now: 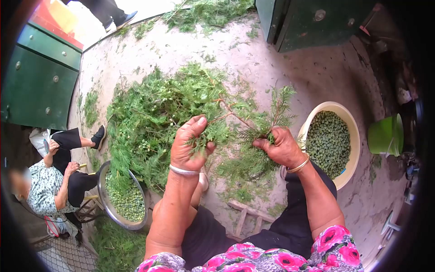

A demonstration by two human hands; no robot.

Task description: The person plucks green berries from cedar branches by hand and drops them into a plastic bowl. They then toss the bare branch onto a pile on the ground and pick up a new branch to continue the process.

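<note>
An evergreen branch with a reddish-brown stem and flat green sprays stretches between my two hands. My left hand is closed around a leafy side twig of it, thumb uppermost. At the other end, my right hand grips the branch, with sprays sticking out above and below the fingers. Behind and to the left of the hands spreads a big heap of cut evergreen branches. A cream basin full of small green cones stands to the right of my right hand.
On the left, a seated person is beside a metal basin of green cones. A bright green bucket stands at far right. Green door panels flank the doorway, where another person's shoes show. A wooden stool lies near my legs.
</note>
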